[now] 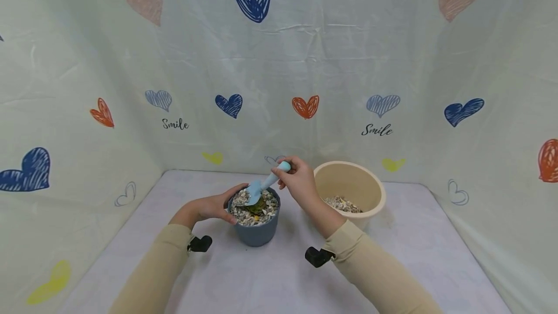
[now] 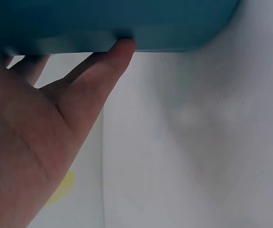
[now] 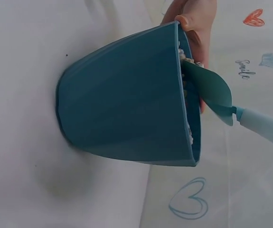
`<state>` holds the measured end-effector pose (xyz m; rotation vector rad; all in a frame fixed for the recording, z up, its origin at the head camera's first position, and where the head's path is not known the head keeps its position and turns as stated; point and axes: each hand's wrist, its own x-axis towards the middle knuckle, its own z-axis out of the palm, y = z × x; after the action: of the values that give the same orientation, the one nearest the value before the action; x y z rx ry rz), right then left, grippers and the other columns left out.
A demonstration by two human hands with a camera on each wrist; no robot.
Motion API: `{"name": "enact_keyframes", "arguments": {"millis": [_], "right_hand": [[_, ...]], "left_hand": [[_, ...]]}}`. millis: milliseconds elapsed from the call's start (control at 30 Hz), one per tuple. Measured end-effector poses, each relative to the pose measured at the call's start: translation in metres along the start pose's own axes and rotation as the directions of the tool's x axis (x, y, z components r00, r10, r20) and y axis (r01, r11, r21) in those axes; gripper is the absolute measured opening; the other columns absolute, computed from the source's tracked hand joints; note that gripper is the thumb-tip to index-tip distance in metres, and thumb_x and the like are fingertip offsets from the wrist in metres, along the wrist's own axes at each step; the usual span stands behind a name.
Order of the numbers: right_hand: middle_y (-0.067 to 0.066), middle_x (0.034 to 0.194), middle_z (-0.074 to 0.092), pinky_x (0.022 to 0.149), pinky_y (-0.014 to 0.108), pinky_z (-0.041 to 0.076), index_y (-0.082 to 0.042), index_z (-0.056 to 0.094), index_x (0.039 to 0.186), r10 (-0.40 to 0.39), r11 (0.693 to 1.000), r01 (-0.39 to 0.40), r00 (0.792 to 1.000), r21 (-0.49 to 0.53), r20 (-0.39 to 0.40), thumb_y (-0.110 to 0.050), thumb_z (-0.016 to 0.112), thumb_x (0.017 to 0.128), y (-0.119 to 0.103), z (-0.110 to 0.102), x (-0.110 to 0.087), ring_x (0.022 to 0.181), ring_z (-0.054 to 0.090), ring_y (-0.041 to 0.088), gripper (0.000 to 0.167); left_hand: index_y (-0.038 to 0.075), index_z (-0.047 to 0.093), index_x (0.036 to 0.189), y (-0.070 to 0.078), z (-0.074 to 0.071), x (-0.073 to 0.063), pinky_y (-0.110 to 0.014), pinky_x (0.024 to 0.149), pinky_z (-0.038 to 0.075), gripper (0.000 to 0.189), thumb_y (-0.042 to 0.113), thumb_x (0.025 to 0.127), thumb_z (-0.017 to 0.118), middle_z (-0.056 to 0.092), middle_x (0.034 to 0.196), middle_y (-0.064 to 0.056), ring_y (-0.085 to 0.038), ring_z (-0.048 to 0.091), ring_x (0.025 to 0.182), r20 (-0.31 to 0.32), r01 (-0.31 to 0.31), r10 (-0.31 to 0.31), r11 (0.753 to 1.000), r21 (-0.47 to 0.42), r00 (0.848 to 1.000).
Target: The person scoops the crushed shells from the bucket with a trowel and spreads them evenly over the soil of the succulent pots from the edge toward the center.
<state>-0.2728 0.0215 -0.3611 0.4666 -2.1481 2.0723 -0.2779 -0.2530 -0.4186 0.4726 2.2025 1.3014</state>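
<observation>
A blue-grey plant pot (image 1: 257, 235) stands on the table, filled with pale gravelly soil around a small green plant (image 1: 259, 207). My left hand (image 1: 212, 207) grips the pot at its left side, thumb near the front of the rim. In the left wrist view the thumb lies against the wall of the pot (image 2: 103, 26). Over the pot, my right hand (image 1: 300, 180) holds a light blue trowel (image 1: 255, 193) by its handle. The blade tilts down into the pot; in the right wrist view the tip of the trowel (image 3: 211, 90) dips behind the rim, partly hidden.
A large cream tub (image 1: 348, 177) sits right of the pot, behind my right forearm, with loose gravelly soil (image 1: 344, 204) at its bottom. The pale table (image 1: 244, 285) meets a white curtain (image 1: 279, 62) printed with hearts at the back and sides.
</observation>
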Motion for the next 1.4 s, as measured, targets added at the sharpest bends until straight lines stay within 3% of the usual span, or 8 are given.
{"name": "enact_keyframes", "arguments": {"millis": [200, 500, 800, 1000, 1167, 1300, 1400], "right_hand": [[0.006, 0.078, 0.064, 0.055, 0.030, 0.055, 0.004, 0.064, 0.109, -0.038, 0.997, 0.040, 0.999, -0.058, 0.038, -0.003, 0.070, 0.089, -0.025, 0.002, -0.007, 0.055, 0.059, 0.018, 0.022], [0.009, 0.080, 0.066, 0.059, 0.042, 0.057, 0.004, 0.065, 0.107, -0.099, 0.989, 0.104, 0.994, -0.102, 0.054, -0.003, 0.070, 0.089, -0.042, 0.004, -0.012, 0.065, 0.060, 0.042, 0.021], [0.015, 0.082, 0.065, 0.066, 0.056, 0.054, 0.008, 0.063, 0.108, -0.109, 0.984, 0.117, 0.992, -0.136, 0.067, -0.003, 0.069, 0.090, -0.048, 0.007, -0.015, 0.061, 0.060, 0.035, 0.022], [0.018, 0.084, 0.066, 0.059, 0.040, 0.057, 0.009, 0.063, 0.110, -0.120, 0.979, 0.131, 0.989, -0.154, 0.082, -0.003, 0.069, 0.090, -0.052, 0.007, -0.016, 0.067, 0.060, 0.045, 0.024], [0.018, 0.084, 0.066, 0.054, 0.023, 0.052, 0.009, 0.063, 0.109, -0.137, 0.974, 0.151, 0.987, -0.172, 0.086, -0.002, 0.069, 0.090, -0.054, 0.008, -0.017, 0.068, 0.060, 0.047, 0.024], [0.017, 0.084, 0.066, 0.053, 0.021, 0.051, 0.009, 0.064, 0.109, -0.144, 0.969, 0.157, 0.986, -0.191, 0.081, -0.002, 0.069, 0.089, -0.055, 0.008, -0.017, 0.066, 0.060, 0.044, 0.022], [0.017, 0.085, 0.066, 0.054, 0.027, 0.053, 0.008, 0.063, 0.109, -0.143, 0.969, 0.156, 0.987, -0.193, 0.080, -0.002, 0.069, 0.090, -0.050, 0.008, -0.013, 0.065, 0.060, 0.042, 0.023]], "left_hand": [[0.025, 0.005, 0.158, 0.001, 0.002, -0.003, -0.067, 0.110, 0.012, 0.117, 0.013, 0.075, 0.085, 0.001, 0.161, -0.019, -0.047, 0.000, 0.144, -0.009, -0.005, 0.005, 1.000, 0.003, 1.000], [0.023, 0.002, 0.158, 0.002, 0.008, -0.006, -0.068, 0.109, 0.015, 0.115, 0.015, 0.078, 0.084, 0.000, 0.160, -0.023, -0.049, 0.002, 0.143, -0.046, 0.005, -0.004, 1.000, 0.008, 0.999], [0.022, 0.002, 0.158, -0.002, 0.015, -0.007, -0.068, 0.108, 0.017, 0.117, 0.017, 0.077, 0.085, 0.001, 0.160, -0.022, -0.047, 0.005, 0.143, -0.097, 0.028, -0.027, 1.000, 0.005, 0.995], [0.021, 0.004, 0.158, 0.000, 0.019, -0.008, -0.068, 0.108, 0.016, 0.114, 0.017, 0.077, 0.085, 0.005, 0.159, -0.023, -0.047, 0.005, 0.143, -0.135, 0.023, -0.021, 1.000, 0.017, 0.991], [0.021, 0.004, 0.158, 0.001, 0.024, -0.011, -0.068, 0.108, 0.016, 0.114, 0.016, 0.077, 0.084, 0.005, 0.159, -0.024, -0.048, 0.005, 0.143, -0.153, 0.035, -0.037, 0.999, -0.016, 0.987], [0.023, 0.004, 0.158, 0.000, 0.027, -0.012, -0.069, 0.107, 0.019, 0.116, 0.017, 0.076, 0.085, 0.003, 0.159, -0.025, -0.050, 0.006, 0.142, -0.165, 0.056, -0.062, 0.998, -0.039, 0.984], [0.024, 0.003, 0.158, -0.001, 0.028, -0.012, -0.069, 0.106, 0.019, 0.116, 0.017, 0.076, 0.085, 0.002, 0.159, -0.025, -0.050, 0.005, 0.142, -0.172, 0.051, -0.058, 0.998, -0.044, 0.983]]}}
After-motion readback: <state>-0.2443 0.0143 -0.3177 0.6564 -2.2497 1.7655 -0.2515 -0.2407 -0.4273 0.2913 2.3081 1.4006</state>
